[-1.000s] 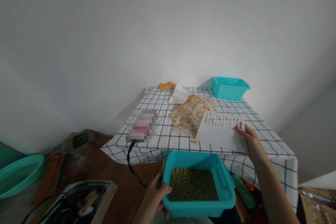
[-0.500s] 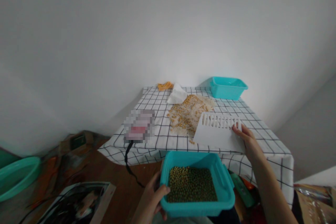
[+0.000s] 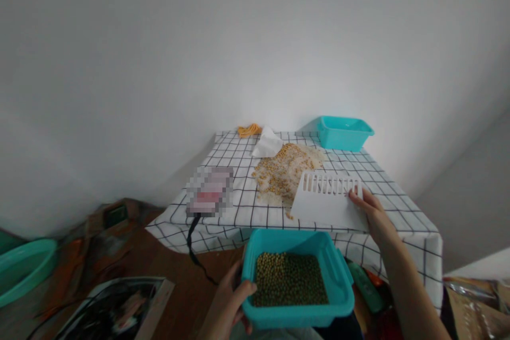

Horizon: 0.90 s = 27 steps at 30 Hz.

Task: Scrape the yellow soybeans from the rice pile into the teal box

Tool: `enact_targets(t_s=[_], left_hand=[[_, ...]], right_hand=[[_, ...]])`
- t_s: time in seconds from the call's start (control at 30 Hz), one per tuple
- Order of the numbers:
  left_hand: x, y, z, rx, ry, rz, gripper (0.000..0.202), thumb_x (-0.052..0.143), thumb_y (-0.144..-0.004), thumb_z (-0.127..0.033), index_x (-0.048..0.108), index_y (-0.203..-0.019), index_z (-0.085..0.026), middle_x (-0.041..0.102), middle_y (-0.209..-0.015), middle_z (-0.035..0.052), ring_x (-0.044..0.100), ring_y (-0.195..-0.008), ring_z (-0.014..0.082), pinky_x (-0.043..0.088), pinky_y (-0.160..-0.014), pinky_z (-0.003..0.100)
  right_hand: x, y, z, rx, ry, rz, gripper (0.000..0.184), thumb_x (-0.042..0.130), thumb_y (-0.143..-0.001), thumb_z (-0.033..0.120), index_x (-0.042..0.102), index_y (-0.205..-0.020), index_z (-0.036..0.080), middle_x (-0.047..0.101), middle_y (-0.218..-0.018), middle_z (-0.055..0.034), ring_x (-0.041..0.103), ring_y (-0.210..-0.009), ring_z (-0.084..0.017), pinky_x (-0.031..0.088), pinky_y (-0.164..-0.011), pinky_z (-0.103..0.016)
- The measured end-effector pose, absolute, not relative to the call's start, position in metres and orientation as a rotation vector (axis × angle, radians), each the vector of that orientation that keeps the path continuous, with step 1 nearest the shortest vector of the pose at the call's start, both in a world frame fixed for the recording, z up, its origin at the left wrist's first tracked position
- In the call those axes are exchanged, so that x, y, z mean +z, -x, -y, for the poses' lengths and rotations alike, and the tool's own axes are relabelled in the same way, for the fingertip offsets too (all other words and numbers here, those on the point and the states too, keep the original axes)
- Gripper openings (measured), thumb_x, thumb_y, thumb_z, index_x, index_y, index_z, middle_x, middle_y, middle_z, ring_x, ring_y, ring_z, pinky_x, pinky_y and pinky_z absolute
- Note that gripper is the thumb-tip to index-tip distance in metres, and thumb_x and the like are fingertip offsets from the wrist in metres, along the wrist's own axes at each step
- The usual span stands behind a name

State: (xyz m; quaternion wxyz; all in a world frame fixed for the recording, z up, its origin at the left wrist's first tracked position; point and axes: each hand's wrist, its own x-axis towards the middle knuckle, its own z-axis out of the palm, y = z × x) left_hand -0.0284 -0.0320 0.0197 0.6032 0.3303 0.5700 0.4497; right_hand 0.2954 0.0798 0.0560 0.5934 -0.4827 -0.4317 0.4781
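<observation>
My left hand (image 3: pixel 233 300) grips the left wall of a turquoise plastic basin (image 3: pixel 297 316), thumb over its rim. Green and yellowish beans (image 3: pixel 292 280) cover the bottom of that basin, which is just below the table's front edge. In my right hand (image 3: pixel 370 212) is a white flat panel with a row of slots (image 3: pixel 324 207), held by its right end. The panel stands tilted at the front of the table, right beside a spread heap of yellow beans mixed with pale grains (image 3: pixel 289 170).
A second turquoise basin (image 3: pixel 346 135) stands at the table's back right. A white cloth or paper (image 3: pixel 268 144) and an orange bundle (image 3: pixel 249 130) lie at the back. A blurred-out object (image 3: pixel 211 191) with a black strap is at left. The checked tablecloth (image 3: pixel 247 215) overhangs the front.
The view has shifted very slightly. Both hands, the basin and the slotted panel keep nearly the same places.
</observation>
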Motion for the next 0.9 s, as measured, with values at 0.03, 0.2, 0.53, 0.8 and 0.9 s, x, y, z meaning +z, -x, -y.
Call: enact_targets(t_s=[0.03,0.2,0.53,0.8,0.9], left_hand=[[0.019,0.0288,0.0318,1.04,-0.778,-1.316,0.055,0.06,-0.067,-0.029,0.052,-0.119,-0.011,0.06,-0.06,-0.0032,0.05,-0.035,0.0089,0.036,-0.027,0.018],[0.0202,0.0296,0.0314,1.011,-0.754,-1.328,0.055,0.06,-0.068,-0.029,0.051,-0.12,-0.013,0.062,-0.062,-0.0026,0.049,-0.035,0.0084,0.036,-0.027,0.018],[0.0232,0.028,0.0315,1.038,-0.738,-1.289,0.054,0.063,-0.067,-0.025,0.052,-0.119,-0.012,0.068,-0.074,0.0024,0.052,-0.036,0.0083,0.036,-0.027,0.019],[0.0257,0.0288,0.0351,1.04,-0.746,-1.312,0.049,0.063,-0.071,-0.027,0.055,-0.117,-0.015,0.064,-0.066,-0.0018,0.056,-0.043,0.0106,0.038,-0.032,0.018],[0.0245,0.0283,0.0337,1.044,-0.734,-1.306,0.053,0.063,-0.069,-0.026,0.053,-0.119,-0.013,0.066,-0.069,-0.0002,0.053,-0.039,0.0094,0.036,-0.029,0.018]], right_hand=[[0.0558,-0.2956,-0.0796,1.112,1.12,1.003,0.029,0.073,-0.074,0.042,0.071,-0.097,0.025,0.074,-0.096,-0.0026,0.066,-0.083,-0.023,0.049,-0.066,-0.029],[0.0555,-0.2976,-0.0792,1.142,1.132,0.991,0.036,0.075,-0.071,0.043,0.07,-0.1,0.023,0.074,-0.094,-0.0047,0.066,-0.076,-0.023,0.049,-0.062,-0.03],[0.0588,-0.295,-0.0778,1.119,1.146,1.025,0.03,0.072,-0.074,0.046,0.069,-0.094,0.024,0.074,-0.094,-0.0033,0.066,-0.075,-0.023,0.048,-0.061,-0.03],[0.0577,-0.293,-0.0801,1.047,1.146,1.062,0.035,0.072,-0.073,0.048,0.07,-0.098,0.025,0.073,-0.096,-0.0034,0.065,-0.086,-0.025,0.049,-0.068,-0.031],[0.0576,-0.2923,-0.0803,1.032,1.144,1.064,0.037,0.072,-0.073,0.049,0.069,-0.1,0.025,0.073,-0.097,-0.0035,0.065,-0.083,-0.024,0.049,-0.065,-0.03]])
